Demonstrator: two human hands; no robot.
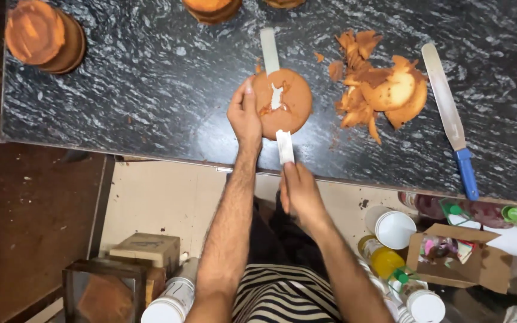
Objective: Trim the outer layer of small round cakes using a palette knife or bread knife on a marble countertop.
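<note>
Fingers [297,179] hiding knife [283,145] handle

Open brown cardboard box [457,257] and yellow jar [384,258], low right, below the counter

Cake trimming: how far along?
Done: a pile of crust scraps lies right of the work. In hand: left hand steadies a round cake while right hand runs a long knife through it. Left: other cakes, one at the left corner, look uncut.
</note>
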